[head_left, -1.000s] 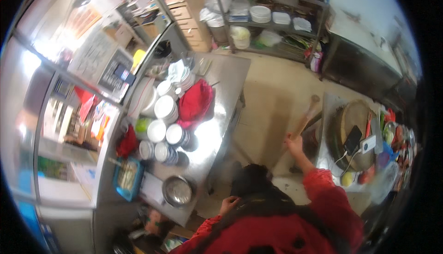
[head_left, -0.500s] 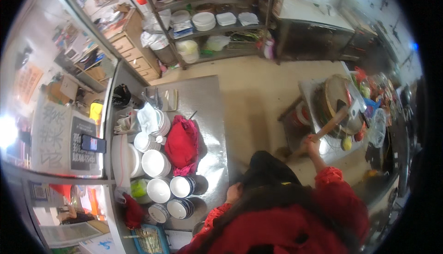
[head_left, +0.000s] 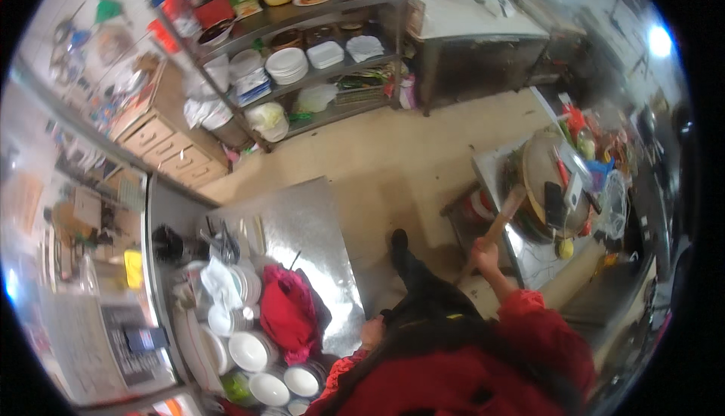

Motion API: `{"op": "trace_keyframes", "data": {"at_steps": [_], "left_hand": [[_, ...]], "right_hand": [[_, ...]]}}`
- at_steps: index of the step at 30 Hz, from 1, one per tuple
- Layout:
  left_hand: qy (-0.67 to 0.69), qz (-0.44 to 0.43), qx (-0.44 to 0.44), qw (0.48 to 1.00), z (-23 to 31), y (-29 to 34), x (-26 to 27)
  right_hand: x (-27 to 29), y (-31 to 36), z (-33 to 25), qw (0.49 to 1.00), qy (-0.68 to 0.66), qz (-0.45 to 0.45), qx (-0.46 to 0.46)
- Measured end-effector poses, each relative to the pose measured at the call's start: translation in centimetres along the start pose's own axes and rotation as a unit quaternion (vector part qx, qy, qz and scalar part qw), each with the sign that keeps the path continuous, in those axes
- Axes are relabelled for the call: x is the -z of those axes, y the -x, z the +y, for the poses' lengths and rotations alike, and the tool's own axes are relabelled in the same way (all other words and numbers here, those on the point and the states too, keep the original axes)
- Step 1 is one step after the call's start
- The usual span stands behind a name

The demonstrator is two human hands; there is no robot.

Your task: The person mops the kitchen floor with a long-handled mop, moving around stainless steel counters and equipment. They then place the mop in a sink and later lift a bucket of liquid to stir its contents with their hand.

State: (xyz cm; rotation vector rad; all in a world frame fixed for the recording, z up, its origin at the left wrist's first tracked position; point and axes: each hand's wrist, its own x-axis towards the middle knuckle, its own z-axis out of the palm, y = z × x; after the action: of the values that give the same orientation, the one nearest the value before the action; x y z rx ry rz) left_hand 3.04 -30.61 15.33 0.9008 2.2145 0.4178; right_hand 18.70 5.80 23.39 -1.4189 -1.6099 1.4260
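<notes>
My right hand point(head_left: 485, 255) is closed round a thick wooden stick point(head_left: 504, 219). The stick's far end rises toward the left rim of a round wooden chopping board point(head_left: 538, 170); contact between them is unclear. Lying on the board are a black flat object point(head_left: 554, 204), a white flat object point(head_left: 574, 188) and a red-handled tool point(head_left: 560, 165). My left hand point(head_left: 371, 332) hangs low beside the steel table point(head_left: 317, 227), close to my dark trousers; its fingers are too blurred to read. Nearest to it on the table are a red cloth bundle point(head_left: 287, 314) and white bowls point(head_left: 269, 389).
A metal stand point(head_left: 491, 167) holds the board, with a yellow round fruit point(head_left: 565, 248) by its rim. Bags and produce crowd the right side. Across the tiled floor point(head_left: 377, 151) stands a shelf rack point(head_left: 302, 72) with plates and pots, beside a wooden drawer cabinet point(head_left: 170, 140).
The whole view has shifted, bringing the shelf rack nearer. My right hand and the stick have moved leftward relative to the board. One dark-shoed foot now shows stretched forward on the floor.
</notes>
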Motion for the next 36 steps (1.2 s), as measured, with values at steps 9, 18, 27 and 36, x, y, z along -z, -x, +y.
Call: {"op": "trace_keyframes", "data": {"at_steps": [9,18,27,36], "left_hand": [[-0.123,-0.156,-0.007,0.980,6.0,-18.5,11.5],[-0.048,-0.179,-0.013,0.983,7.9,-39.8,22.2],[-0.066,-0.162,-0.156,0.972,14.9,-62.5,33.7],[-0.175,-0.276,-0.230,0.917,28.0,-78.6,37.9]], "right_hand": [[-4.5,-11.7,0.1,0.991,0.090,0.042,-0.086],[-8.4,-18.7,-6.0,0.975,0.136,0.047,-0.167],[-15.7,-28.7,-9.6,0.964,0.068,0.207,-0.156],[-17.6,-37.9,-14.4,0.931,0.043,0.335,-0.137]]}}
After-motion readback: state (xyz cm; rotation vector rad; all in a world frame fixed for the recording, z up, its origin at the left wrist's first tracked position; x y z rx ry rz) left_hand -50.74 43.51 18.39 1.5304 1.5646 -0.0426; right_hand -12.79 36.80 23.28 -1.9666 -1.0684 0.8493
